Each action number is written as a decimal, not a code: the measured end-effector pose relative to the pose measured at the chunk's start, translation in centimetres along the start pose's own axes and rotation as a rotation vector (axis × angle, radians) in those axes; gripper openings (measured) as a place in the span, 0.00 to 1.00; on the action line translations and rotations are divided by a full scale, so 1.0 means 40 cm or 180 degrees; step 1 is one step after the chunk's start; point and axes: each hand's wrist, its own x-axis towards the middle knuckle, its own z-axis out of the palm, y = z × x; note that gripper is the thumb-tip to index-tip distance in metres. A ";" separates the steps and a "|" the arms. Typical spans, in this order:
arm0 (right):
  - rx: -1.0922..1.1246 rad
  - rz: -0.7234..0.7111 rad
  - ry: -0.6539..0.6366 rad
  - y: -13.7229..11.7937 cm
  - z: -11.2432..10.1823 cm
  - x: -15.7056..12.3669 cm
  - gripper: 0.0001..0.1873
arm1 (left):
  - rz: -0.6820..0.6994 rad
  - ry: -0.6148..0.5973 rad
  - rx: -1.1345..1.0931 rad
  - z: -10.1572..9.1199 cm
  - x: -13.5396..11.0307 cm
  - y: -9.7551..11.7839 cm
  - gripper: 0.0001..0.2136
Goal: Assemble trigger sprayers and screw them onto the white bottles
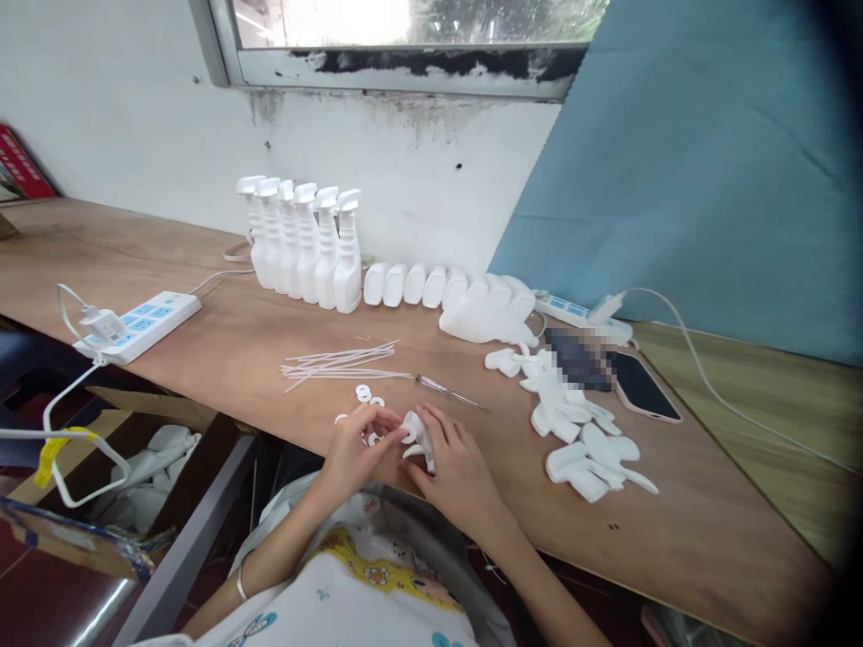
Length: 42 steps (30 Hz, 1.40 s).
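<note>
White spray head [426,440]: a small moulded plastic piece, rounded at one end with a thin curved lever, held just above the near edge of the brown, wood-toned tabletop [229,350]; it serves as the clock's centre.
Right hand [462,467]: at four o'clock, fingers curled closely around the spray head's right side, gripping it.
Left hand [360,445]: at nine o'clock, thumb and fingers nearly together at the rounded end; whether they pinch the piece or something smaller I cannot tell.
Flat rings [368,396]: at ten o'clock, thin white discs with round holes, some partly hidden by the left hand.
Thin tubes [364,372]: between ten and eleven, straight, white, overlapping in a loose fan.
Slim tool [441,388]: at one o'clock, a narrow shiny shaft tapering to a point.
Upright bottles [306,243]: at eleven, six smooth white plastic bodies with ribbed necks, topped by spray heads.
Lying bottles [472,319]: at one, glossy, rounded, packed side by side.
Loose spray heads [573,404]: at three, an angular, tangled white heap.
Phone [648,386]: beyond that heap, between two and three, flat, dark-screened, pale pink rim.
Cardboard box [74,539]: between eight and nine, below the tabletop, matte brown walls around white plastic parts.
</note>
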 end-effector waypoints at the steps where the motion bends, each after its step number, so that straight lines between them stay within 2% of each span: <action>1: 0.0105 0.0056 0.0012 0.003 0.006 0.001 0.27 | -0.0023 0.0013 -0.0014 -0.003 0.002 -0.001 0.07; 6: 0.1098 0.0285 0.0191 0.015 0.004 -0.016 0.20 | 0.0007 -0.0073 -0.0099 0.004 -0.002 -0.003 0.07; 10: 0.1938 0.0221 -0.0075 0.011 -0.014 -0.030 0.16 | 0.0021 -0.0182 -0.0021 0.008 -0.013 0.006 0.07; 15: 0.2389 0.0235 -0.0280 0.014 -0.014 -0.033 0.14 | 0.0221 -0.0196 0.0463 0.002 -0.009 0.009 0.03; 21: 0.2089 0.0151 -0.0187 0.013 -0.020 -0.026 0.16 | 0.0372 -0.0068 0.0671 0.019 -0.014 0.009 0.03; 27: 0.1860 0.0096 0.0017 0.014 -0.018 -0.026 0.16 | 0.0556 -0.0028 0.0411 0.022 -0.022 0.012 0.04; 30: 0.1836 -0.0043 0.0159 0.018 -0.019 -0.026 0.13 | 0.0850 -0.0178 0.0369 0.020 -0.019 0.012 0.05; 33: 0.1767 -0.0137 0.0124 0.018 -0.020 -0.025 0.12 | 0.1127 -0.0301 0.0501 0.021 -0.016 0.009 0.09; 37: 0.1656 -0.0152 0.0151 0.015 -0.021 -0.027 0.11 | 0.1288 -0.0263 0.0800 0.023 -0.016 -0.003 0.09; 42: 0.1480 -0.0400 0.0242 0.012 -0.029 -0.028 0.08 | 0.1594 -0.0222 0.1028 0.021 -0.014 -0.016 0.05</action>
